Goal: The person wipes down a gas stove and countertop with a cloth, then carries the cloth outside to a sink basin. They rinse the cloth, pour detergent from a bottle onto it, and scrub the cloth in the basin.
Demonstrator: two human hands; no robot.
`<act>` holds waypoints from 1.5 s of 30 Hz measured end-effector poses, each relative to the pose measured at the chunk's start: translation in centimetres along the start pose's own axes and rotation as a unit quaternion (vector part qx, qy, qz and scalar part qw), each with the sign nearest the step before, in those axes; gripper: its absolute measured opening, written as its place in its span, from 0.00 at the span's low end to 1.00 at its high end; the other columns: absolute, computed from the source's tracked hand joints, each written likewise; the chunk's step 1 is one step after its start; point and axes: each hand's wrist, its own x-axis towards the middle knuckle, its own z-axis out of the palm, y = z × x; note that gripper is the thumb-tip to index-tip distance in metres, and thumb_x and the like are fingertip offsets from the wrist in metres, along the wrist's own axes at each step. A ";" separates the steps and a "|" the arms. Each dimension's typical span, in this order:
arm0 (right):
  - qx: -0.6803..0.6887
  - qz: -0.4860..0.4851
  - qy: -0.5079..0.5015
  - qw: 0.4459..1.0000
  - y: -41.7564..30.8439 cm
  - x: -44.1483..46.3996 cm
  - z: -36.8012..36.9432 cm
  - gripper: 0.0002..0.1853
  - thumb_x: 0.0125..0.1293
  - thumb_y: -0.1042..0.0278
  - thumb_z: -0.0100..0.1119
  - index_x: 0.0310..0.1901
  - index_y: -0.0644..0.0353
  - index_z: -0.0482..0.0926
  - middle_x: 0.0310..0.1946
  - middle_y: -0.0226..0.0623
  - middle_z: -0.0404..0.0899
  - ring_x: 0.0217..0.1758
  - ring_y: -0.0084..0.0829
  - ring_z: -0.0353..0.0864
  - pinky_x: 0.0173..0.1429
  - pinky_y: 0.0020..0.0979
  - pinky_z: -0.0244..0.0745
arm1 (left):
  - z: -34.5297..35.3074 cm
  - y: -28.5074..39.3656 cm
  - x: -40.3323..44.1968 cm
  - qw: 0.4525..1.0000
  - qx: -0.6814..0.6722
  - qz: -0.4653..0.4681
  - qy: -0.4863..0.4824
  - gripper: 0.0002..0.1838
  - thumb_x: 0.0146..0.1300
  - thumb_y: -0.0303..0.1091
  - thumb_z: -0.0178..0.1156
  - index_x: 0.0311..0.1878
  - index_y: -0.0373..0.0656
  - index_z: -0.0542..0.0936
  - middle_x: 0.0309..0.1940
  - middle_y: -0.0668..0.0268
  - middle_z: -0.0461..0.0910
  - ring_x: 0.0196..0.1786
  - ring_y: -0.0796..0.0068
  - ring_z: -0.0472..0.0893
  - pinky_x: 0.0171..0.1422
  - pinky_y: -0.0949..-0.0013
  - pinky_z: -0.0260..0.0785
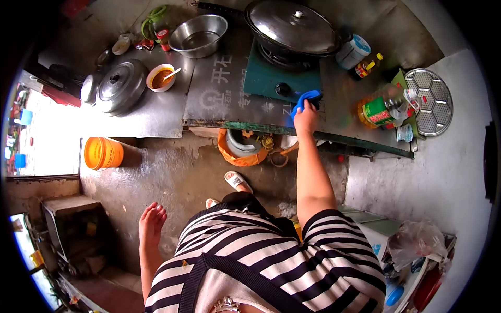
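My right hand [306, 118] is closed on a blue cloth [309, 97] at the front right corner of the teal gas stove [271, 78], just right of its black knob. A large wok with a metal lid [295, 23] sits on the stove. My left hand [152, 218] hangs over the floor at the lower left, holding nothing, its fingers slightly curled and apart. Left of the stove, the metal counter [214, 109] bears a steel basin [199, 37], a white bowl of red sauce with a spoon [160, 79], and a lidded pot [122, 86].
Right of the stove are a large oil bottle [378, 110], a dark sauce bottle [362, 68], a white tub [355, 51] and a round perforated rack [429, 101]. An orange bucket [103, 153] stands on the floor. An orange-lined bin [237, 151] sits beneath the counter edge.
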 end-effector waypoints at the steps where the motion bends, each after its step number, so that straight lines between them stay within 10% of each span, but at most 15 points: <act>1: 0.010 0.025 -0.063 0.998 0.1 0.1 -0.2 0.22 0.67 0.66 0.61 0.63 0.58 0.78 0.56 0.45 0.82 0.57 0.50 0.81 0.65 0.44 0.75 | 0.9 0.1 0.1 1.000 0.020 -0.016 0.005 0.18 0.74 0.32 0.56 0.63 0.38 0.74 0.49 0.59 0.84 0.50 0.66 0.85 0.57 0.64 0.80; 3: 0.261 0.099 -0.163 0.946 0.7 0.0 0.4 0.22 0.68 0.67 0.61 0.62 0.62 0.77 0.53 0.42 0.85 0.53 0.44 0.84 0.61 0.41 0.77 | 2.9 0.2 0.2 1.000 0.023 -0.015 -0.012 0.18 0.74 0.32 0.56 0.64 0.38 0.74 0.50 0.59 0.84 0.51 0.66 0.85 0.58 0.63 0.80; 6: 0.673 0.265 -0.230 0.651 -2.0 -4.2 -3.3 0.21 0.68 0.65 0.62 0.60 0.63 0.79 0.51 0.36 0.85 0.52 0.34 0.85 0.61 0.37 0.78 | 6.3 0.5 0.7 0.995 0.042 -0.019 -0.085 0.20 0.75 0.35 0.57 0.66 0.38 0.73 0.51 0.59 0.84 0.53 0.65 0.85 0.60 0.62 0.79; 13: 0.714 0.340 -0.500 0.354 -8.1 -15.8 -4.2 0.24 0.72 0.55 0.51 0.59 0.65 0.78 0.54 0.43 0.84 0.58 0.40 0.83 0.69 0.42 0.74 | 17.4 -0.3 1.5 0.929 0.097 -0.082 -0.349 0.41 0.75 0.63 0.47 0.78 0.39 0.59 0.73 0.53 0.68 0.73 0.55 0.70 0.76 0.48 0.63; 16: 0.607 0.377 -0.617 0.330 -10.9 -18.9 -4.3 0.25 0.72 0.57 0.55 0.64 0.63 0.74 0.56 0.41 0.82 0.59 0.37 0.82 0.69 0.39 0.74 | 19.5 -3.0 3.7 0.919 -0.087 -0.194 -0.333 0.37 0.72 0.60 0.55 0.72 0.40 0.68 0.65 0.55 0.75 0.68 0.57 0.75 0.74 0.46 0.66; 18: 0.583 0.196 -0.611 0.499 -12.3 -20.4 -5.0 0.26 0.73 0.59 0.59 0.68 0.62 0.70 0.60 0.37 0.77 0.64 0.32 0.77 0.70 0.34 0.69 | 19.7 -4.1 4.7 0.958 -0.051 -0.176 -0.223 0.27 0.70 0.49 0.64 0.64 0.40 0.74 0.56 0.58 0.81 0.60 0.60 0.81 0.69 0.49 0.72; 22: 0.464 -0.017 -0.650 0.601 -10.0 -21.5 -2.4 0.29 0.78 0.52 0.54 0.71 0.63 0.68 0.64 0.37 0.74 0.67 0.27 0.72 0.73 0.30 0.64 | 16.0 -6.1 4.6 0.965 -0.102 -0.176 -0.167 0.21 0.69 0.36 0.65 0.61 0.41 0.75 0.54 0.59 0.82 0.57 0.61 0.83 0.65 0.51 0.75; 24: 0.462 0.051 -0.669 0.580 -8.1 -21.1 -0.3 0.25 0.78 0.54 0.54 0.67 0.64 0.74 0.59 0.37 0.79 0.63 0.28 0.77 0.68 0.30 0.70 | 14.4 -6.4 4.1 0.970 -0.090 -0.179 -0.136 0.21 0.69 0.36 0.65 0.62 0.41 0.75 0.55 0.59 0.82 0.58 0.61 0.83 0.66 0.51 0.75; 26: 0.373 -0.025 -0.620 0.689 -5.7 -20.6 2.1 0.18 0.78 0.62 0.56 0.60 0.64 0.77 0.54 0.37 0.83 0.54 0.27 0.83 0.61 0.30 0.78 | 13.0 -6.3 3.9 0.975 -0.078 -0.179 -0.109 0.21 0.70 0.35 0.65 0.63 0.41 0.74 0.56 0.60 0.81 0.59 0.61 0.82 0.66 0.50 0.74; 29: 0.435 0.063 -0.635 0.635 -7.2 -18.3 0.1 0.22 0.76 0.61 0.59 0.66 0.63 0.73 0.57 0.38 0.81 0.58 0.27 0.80 0.63 0.33 0.77 | 12.5 -5.6 3.4 0.981 -0.054 -0.144 -0.119 0.24 0.70 0.38 0.65 0.65 0.41 0.72 0.57 0.60 0.80 0.59 0.62 0.82 0.65 0.53 0.75; 32: 0.473 -0.016 -0.639 0.607 -9.7 -19.3 -1.6 0.49 0.64 0.53 0.73 0.80 0.49 0.53 0.78 0.48 0.56 0.75 0.39 0.66 0.71 0.36 0.69 | 14.7 -3.8 2.9 0.968 -0.060 -0.154 -0.189 0.26 0.73 0.43 0.61 0.68 0.42 0.71 0.59 0.60 0.79 0.61 0.63 0.80 0.66 0.54 0.74; 34: 0.397 -0.318 -0.453 0.732 -12.5 -19.8 -2.9 0.44 0.61 0.61 0.73 0.77 0.47 0.61 0.78 0.49 0.57 0.76 0.47 0.66 0.73 0.42 0.66 | 16.8 -3.5 3.0 0.959 -0.060 -0.156 -0.230 0.28 0.75 0.47 0.57 0.70 0.42 0.68 0.61 0.60 0.77 0.64 0.64 0.78 0.68 0.56 0.71; 39: 0.432 -0.147 -0.314 0.833 -10.3 -18.0 -2.3 0.17 0.63 0.79 0.58 0.53 0.57 0.83 0.57 0.42 0.81 0.65 0.42 0.78 0.70 0.37 0.71 | 20.7 -2.6 3.2 0.939 0.008 -0.096 -0.331 0.30 0.77 0.43 0.55 0.75 0.37 0.63 0.68 0.56 0.72 0.69 0.60 0.74 0.73 0.54 0.68; 42: 0.377 -0.037 -0.121 0.918 -5.6 -11.6 -2.5 0.15 0.69 0.74 0.59 0.57 0.59 0.80 0.59 0.41 0.80 0.66 0.37 0.77 0.72 0.36 0.68 | 21.3 -0.4 2.2 0.944 0.052 -0.077 -0.316 0.31 0.76 0.42 0.55 0.75 0.36 0.63 0.69 0.52 0.71 0.70 0.55 0.74 0.74 0.53 0.67; 45: 0.189 -0.091 0.088 0.974 -1.8 -2.9 -2.4 0.26 0.70 0.67 0.61 0.67 0.65 0.71 0.73 0.58 0.64 0.74 0.56 0.66 0.77 0.43 0.61 | 18.9 -0.2 3.1 0.956 0.052 -0.087 -0.276 0.29 0.77 0.40 0.54 0.75 0.37 0.64 0.66 0.53 0.75 0.68 0.56 0.76 0.73 0.54 0.68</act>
